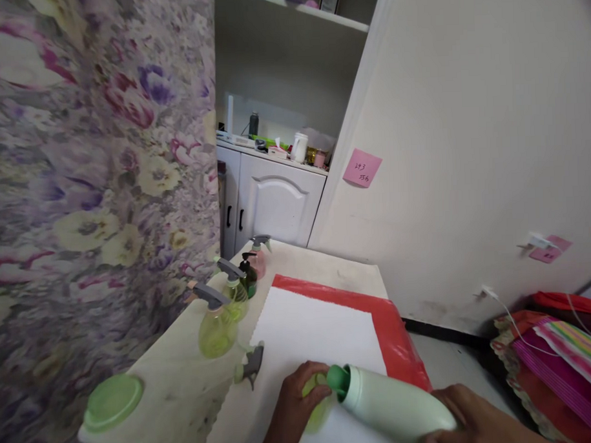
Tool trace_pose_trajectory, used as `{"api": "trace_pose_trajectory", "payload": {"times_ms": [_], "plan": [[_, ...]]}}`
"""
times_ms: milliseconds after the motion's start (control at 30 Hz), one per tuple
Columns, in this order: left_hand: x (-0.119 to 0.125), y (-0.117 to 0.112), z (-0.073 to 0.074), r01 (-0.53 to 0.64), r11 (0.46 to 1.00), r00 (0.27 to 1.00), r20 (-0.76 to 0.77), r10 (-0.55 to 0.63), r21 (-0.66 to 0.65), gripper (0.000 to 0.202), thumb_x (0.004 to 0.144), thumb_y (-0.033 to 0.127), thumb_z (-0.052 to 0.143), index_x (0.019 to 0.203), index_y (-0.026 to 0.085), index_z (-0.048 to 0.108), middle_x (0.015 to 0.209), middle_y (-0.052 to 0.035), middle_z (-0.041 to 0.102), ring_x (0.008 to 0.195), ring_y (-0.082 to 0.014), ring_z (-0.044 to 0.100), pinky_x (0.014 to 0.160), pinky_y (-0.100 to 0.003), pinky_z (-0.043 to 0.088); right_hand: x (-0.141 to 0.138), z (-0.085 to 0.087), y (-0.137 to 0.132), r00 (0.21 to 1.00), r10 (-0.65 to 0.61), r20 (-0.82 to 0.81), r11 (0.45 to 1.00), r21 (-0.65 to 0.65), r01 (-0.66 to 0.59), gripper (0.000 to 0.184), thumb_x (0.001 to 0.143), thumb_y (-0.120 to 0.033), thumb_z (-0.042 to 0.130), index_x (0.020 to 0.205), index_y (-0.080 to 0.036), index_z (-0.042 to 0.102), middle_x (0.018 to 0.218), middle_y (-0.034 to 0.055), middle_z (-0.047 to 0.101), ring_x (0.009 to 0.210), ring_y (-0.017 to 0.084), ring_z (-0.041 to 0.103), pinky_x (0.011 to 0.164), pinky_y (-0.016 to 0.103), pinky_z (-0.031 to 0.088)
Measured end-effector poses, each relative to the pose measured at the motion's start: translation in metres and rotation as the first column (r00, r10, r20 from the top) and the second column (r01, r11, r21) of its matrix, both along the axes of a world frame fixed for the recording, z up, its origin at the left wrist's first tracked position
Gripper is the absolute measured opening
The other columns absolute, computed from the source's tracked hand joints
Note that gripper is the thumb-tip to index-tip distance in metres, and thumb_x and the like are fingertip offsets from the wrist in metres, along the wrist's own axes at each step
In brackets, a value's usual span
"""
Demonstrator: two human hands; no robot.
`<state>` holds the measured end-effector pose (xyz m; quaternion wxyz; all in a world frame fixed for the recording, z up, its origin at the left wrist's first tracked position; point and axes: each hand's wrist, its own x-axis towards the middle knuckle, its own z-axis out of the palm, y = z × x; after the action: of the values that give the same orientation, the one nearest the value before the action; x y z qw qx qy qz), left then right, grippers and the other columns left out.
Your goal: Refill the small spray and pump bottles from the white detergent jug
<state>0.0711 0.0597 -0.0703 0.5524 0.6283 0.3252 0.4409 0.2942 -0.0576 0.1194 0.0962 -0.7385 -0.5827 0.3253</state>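
My right hand [464, 414] grips the base end of the tilted pale green bottle [396, 402], over the white sheet [323, 321] on the table [172, 374]; its dark green cap end points left, right by my left fingertips (touching or not, I can't tell). I judge it stiff, smooth plastic, perhaps slippery and weighty if full, so the broad lower body suits my palm. My left hand [301, 396] closes round the top of a yellow-green clear bottle [318, 416], probably light and best held at the neck. Beyond, a trigger sprayer head [251, 365] lies at the sheet's left edge, and spray bottles [218, 331] line the table's left edge toward its far corner.
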Motion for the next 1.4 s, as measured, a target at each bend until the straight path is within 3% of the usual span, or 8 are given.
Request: {"api": "trace_pose_trajectory", "payload": {"times_ms": [267, 700, 1067, 1400], "plan": [[0.002, -0.001, -0.004, -0.010, 1.000, 1.000, 0.010, 0.010, -0.017, 0.021, 0.071, 0.020, 0.066, 0.090, 0.022, 0.073, 0.094, -0.0032, 0.074, 0.094, -0.0229, 0.066, 0.087, -0.030, 0.047, -0.002, 0.006, 0.000, 0.995, 0.050, 0.086, 0.998, -0.029, -0.048, 0.025, 0.068, -0.035, 0.063, 0.082, -0.016, 0.071, 0.075, 0.0021, 0.070, 0.064, 0.015, 0.057, 0.057, 0.023, 0.041], [0.001, 0.000, 0.001, -0.026, 0.999, 1.000, -0.001, 0.026, -0.038, 0.021, 0.069, 0.021, 0.067, 0.089, 0.022, 0.073, 0.092, -0.0028, 0.076, 0.091, -0.0230, 0.067, 0.085, -0.030, 0.049, -0.008, 0.011, 0.001, 0.995, 0.045, 0.088, 0.999, -0.027, -0.043, 0.020, 0.068, -0.031, 0.064, 0.080, -0.016, 0.068, 0.073, 0.0008, 0.068, 0.062, 0.014, 0.056, 0.052, 0.021, 0.038], [0.000, 0.001, 0.000, -0.030, 1.000, 0.999, -0.029, 0.030, 0.001, 0.020, 0.070, 0.024, 0.069, 0.089, 0.022, 0.074, 0.091, -0.0028, 0.076, 0.090, -0.0227, 0.067, 0.085, -0.030, 0.049, 0.000, 0.007, 0.001, 0.998, 0.067, -0.017, 0.997, -0.039, -0.067, 0.015, 0.069, -0.029, 0.065, 0.077, -0.016, 0.067, 0.068, -0.0021, 0.065, 0.060, 0.011, 0.051, 0.051, 0.019, 0.035], [0.000, 0.002, -0.003, -0.038, 0.999, 0.999, -0.020, 0.038, -0.018, 0.020, 0.069, 0.024, 0.069, 0.089, 0.022, 0.074, 0.092, -0.0034, 0.076, 0.091, -0.0227, 0.067, 0.088, -0.031, 0.049, 0.010, 0.001, 0.001, 0.993, 0.101, 0.067, 0.995, -0.022, -0.100, 0.022, 0.070, -0.035, 0.067, 0.079, -0.015, 0.068, 0.071, -0.0006, 0.068, 0.064, 0.013, 0.054, 0.053, 0.020, 0.035]]}}
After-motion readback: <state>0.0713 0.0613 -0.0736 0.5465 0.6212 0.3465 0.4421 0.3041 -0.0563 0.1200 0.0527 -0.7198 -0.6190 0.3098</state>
